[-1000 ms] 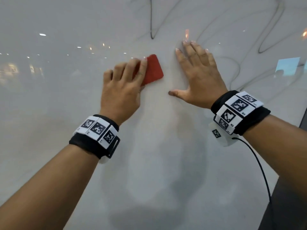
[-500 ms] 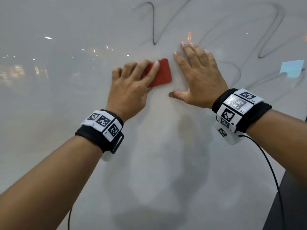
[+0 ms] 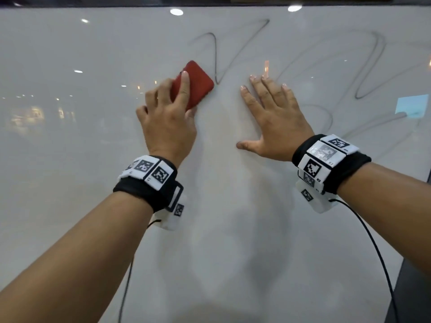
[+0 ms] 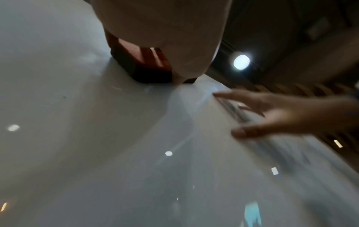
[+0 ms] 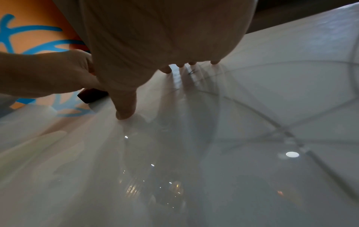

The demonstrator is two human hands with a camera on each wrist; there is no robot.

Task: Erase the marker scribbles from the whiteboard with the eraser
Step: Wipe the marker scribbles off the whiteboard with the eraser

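My left hand (image 3: 172, 113) grips the red eraser (image 3: 198, 85) and holds it flat against the whiteboard (image 3: 70, 171), its upper right corner just left of the nearest black marker scribble (image 3: 215, 57). In the left wrist view the eraser (image 4: 139, 64) shows under my palm, its dark felt side on the board. My right hand (image 3: 272, 113) lies flat on the board with fingers spread, right of the eraser. More faded scribbles (image 3: 373, 66) loop across the upper right. In the right wrist view my right hand's fingertips (image 5: 167, 69) press on the board.
The board's top edge (image 3: 210, 4) runs along the top of the head view. Its right edge (image 3: 405, 252) meets a dark surface at lower right. A light blue reflection (image 3: 411, 106) sits at the far right. Cables hang from both wrist bands.
My left hand has slid the eraser up and to the right, tilting it toward the scribble. The right hand has stayed flat in place on the board.
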